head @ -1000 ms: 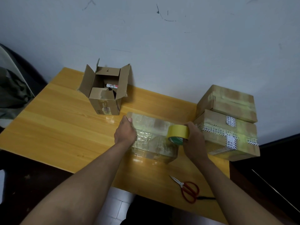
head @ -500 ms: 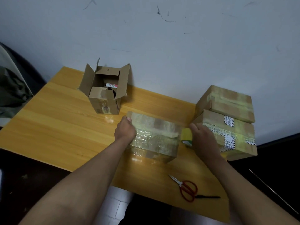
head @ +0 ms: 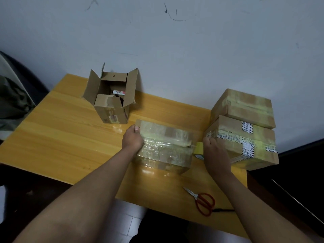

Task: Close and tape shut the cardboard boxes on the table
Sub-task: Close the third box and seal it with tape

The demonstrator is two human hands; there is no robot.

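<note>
Closed cardboard box at table centre, lying flat, top and near side wrapped in glossy clear tape with a yellowish strip along the top seam. Left hand set against the box's left end, thumb on the top edge, remaining fingers curled down over the end face; grip on the box confirmed. Right hand just beside the box's right end, holding the yellow tape roll; roll mostly hidden behind the hand, low against the box's right face, a thin strip of tape running from roll to the top seam. Exact finger arrangement on the roll not discernible; knuckles face the camera.

Open cardboard box at the far left of the wooden table, all four flaps up, small items inside, one a white tube with red print. Well apart from the centre box.

Two taped boxes stacked at right: upper box with yellowish tape, lower box with printed white tape crossing yellow tape. Lower box just beside the right hand.

Red-handled scissors near the front table edge, closed, blades pointing toward the centre box.
</note>
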